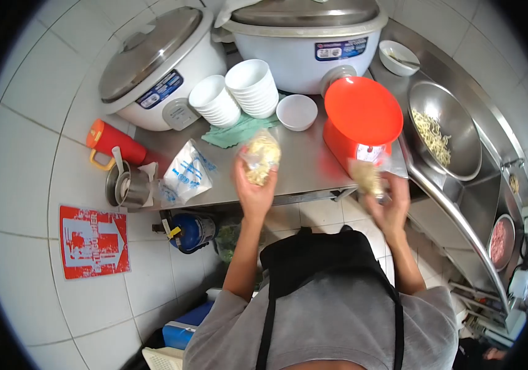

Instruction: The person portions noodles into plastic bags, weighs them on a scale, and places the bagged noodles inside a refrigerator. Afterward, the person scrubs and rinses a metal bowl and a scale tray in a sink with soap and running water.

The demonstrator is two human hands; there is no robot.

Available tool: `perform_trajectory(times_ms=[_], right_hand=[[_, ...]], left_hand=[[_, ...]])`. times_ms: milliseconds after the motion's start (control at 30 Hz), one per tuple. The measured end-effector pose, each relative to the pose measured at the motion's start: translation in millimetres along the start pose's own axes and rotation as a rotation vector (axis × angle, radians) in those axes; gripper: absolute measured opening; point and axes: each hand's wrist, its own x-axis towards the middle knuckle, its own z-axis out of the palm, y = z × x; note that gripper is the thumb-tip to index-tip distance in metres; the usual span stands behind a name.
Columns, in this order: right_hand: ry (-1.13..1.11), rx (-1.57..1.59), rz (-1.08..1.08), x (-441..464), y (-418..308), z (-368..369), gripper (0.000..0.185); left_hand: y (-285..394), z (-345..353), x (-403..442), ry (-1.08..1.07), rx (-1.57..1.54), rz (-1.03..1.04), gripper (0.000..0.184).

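My left hand (256, 192) is closed around a clear plastic bag of bean sprouts (262, 161), held over the front edge of the steel table. In my right hand (393, 206) is a second clear bag of bean sprouts (367, 179), blurred by motion, in front of the scale's dial. The red kitchen scale (364, 114) stands just beyond it, with nothing on its round pan. A steel mixing bowl (464, 132) to the right holds loose pale sprouts. Left of my left hand lies a white plastic packet with blue print (187, 176).
Two large rice cookers (304, 58) line the back. Stacked white bowls (253, 89) sit on a green cloth (236, 131), beside a single white bowl (296, 113). A red jug (116, 143) and steel pot (134, 188) are at left. A bowl of pink meat (501, 242) is far right.
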Motion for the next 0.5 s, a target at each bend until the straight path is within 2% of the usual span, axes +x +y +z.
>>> perform_trajectory(times_ms=[33,100,133,167,233,267,300,367,500], right_hand=[[-0.047,-0.013,-0.056,1.4,-8.5,16.9,0.042],[-0.118,0.014,-0.136,8.2,-17.0,61.6,0.047],[-0.222,-0.057,-0.108,13.7,-17.7,85.8,0.045],[-0.259,-0.123,-0.089,10.9,-13.5,114.1,0.05],[-0.178,-0.135,-0.167,-4.5,-8.5,157.7,0.059],[-0.217,-0.06,-0.055,-9.0,-9.8,163.1,0.065],[-0.249,-0.011,0.028,-11.1,-13.2,163.2,0.064],[-0.392,0.045,0.183,-11.4,-20.0,155.4,0.066],[-0.467,0.274,0.326,-12.7,-19.5,138.7,0.07]], left_hand=[[3.4,-14.8,13.4,-0.102,0.354,0.17,0.065],[-18.1,-16.8,12.1,-0.208,0.726,-0.016,0.068],[-34.6,-13.4,8.8,-0.265,0.903,-0.095,0.07],[-54.6,-10.2,3.9,-0.25,0.512,-0.123,0.07],[-49.0,-5.0,1.7,-0.362,0.636,0.15,0.07],[-50.7,0.9,-2.0,-0.287,0.649,0.115,0.07],[-50.1,1.9,-1.9,-0.273,0.61,0.098,0.074],[-47.0,6.6,-3.4,-0.222,0.506,0.039,0.066],[-19.7,19.6,-14.6,-0.192,0.322,-0.015,0.055]])
